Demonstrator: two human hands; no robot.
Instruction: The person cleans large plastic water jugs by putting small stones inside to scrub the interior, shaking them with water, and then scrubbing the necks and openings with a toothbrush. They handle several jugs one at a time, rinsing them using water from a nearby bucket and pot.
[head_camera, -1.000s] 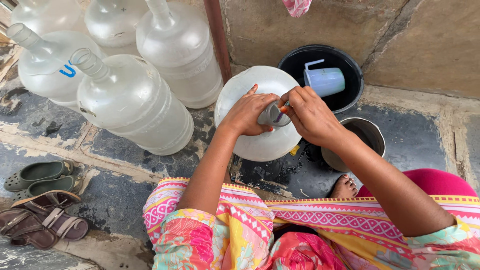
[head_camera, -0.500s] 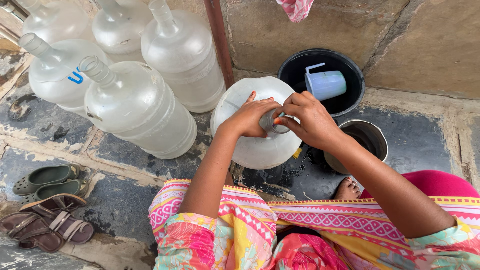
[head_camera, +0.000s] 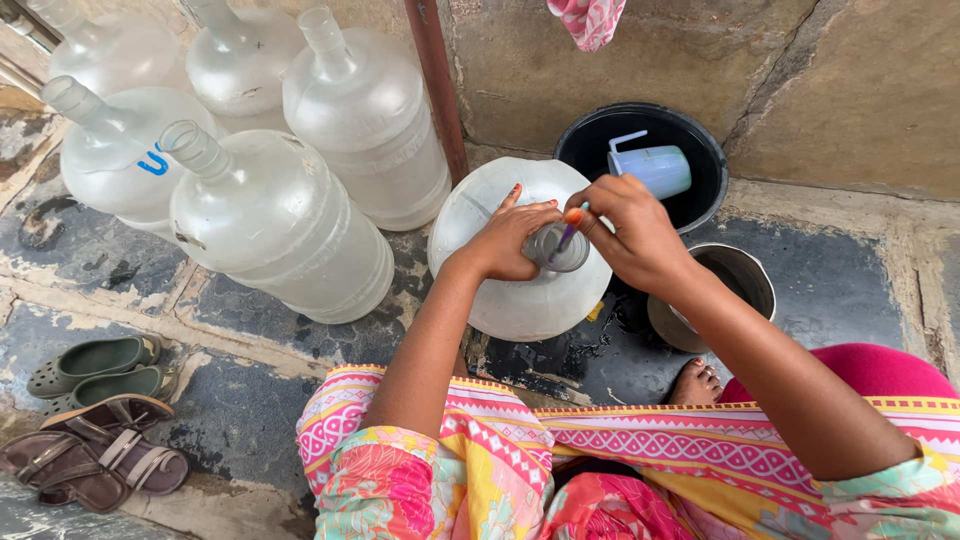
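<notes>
The large water jug (head_camera: 520, 270) stands upright on the stone floor (head_camera: 250, 400) just in front of the person, its long axis vertical, so the head camera looks almost straight down onto its open neck (head_camera: 557, 248). The left hand (head_camera: 505, 238) lies on the jug's shoulder at about 9 o'clock from the neck, its grip curled against the neck's rim with the thumb up at 12 o'clock. The right hand (head_camera: 625, 232) comes in from 3 o'clock, its grip pinched together on a thin purple rod-like thing (head_camera: 568, 236) that slants down into the mouth; what that thing is cannot be told. Both hands are at the neck, with the left on the jug itself and the right just above the opening. At 1 o'clock from the jug sits a black bucket (head_camera: 700, 150) holding a pale blue mug (head_camera: 655, 168), and at 4 o'clock a metal pot (head_camera: 752, 280). Four more clear jugs (head_camera: 280, 225) lean together at 9 to 11 o'clock, well apart from the hands.
</notes>
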